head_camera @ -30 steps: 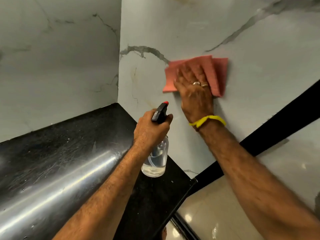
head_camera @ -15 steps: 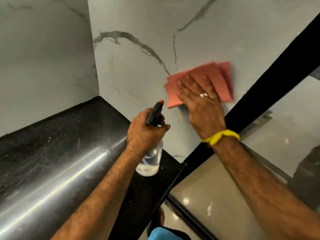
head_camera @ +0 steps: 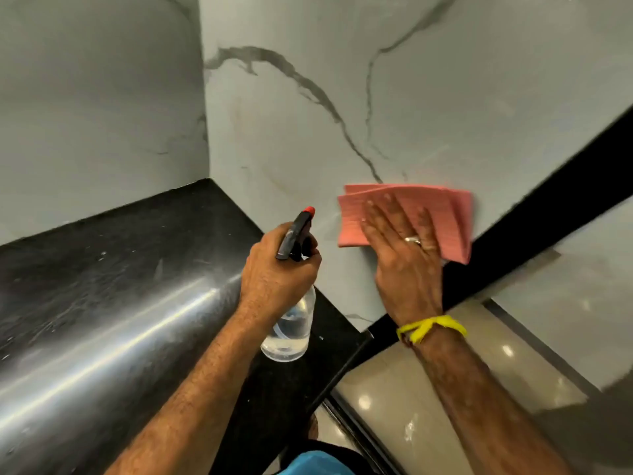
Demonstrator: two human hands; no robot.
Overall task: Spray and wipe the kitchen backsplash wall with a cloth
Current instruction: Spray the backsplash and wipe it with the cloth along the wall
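Head view: right hand (head_camera: 406, 258) presses flat on the pink cloth (head_camera: 445, 214) against the backsplash wall (head_camera: 445, 97); left hand (head_camera: 274, 275), beside the cloth, grips the spray bottle (head_camera: 291, 330), seemingly part-filled.

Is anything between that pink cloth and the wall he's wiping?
Nothing visible. The right hand presses the cloth flat against the wall, fingers spread over it. The bottle in the left hand stays off to the side.

Dim, even light; long glare streak on black countertop (head_camera: 113, 337); wide-angle bending at edges; slight motion blur
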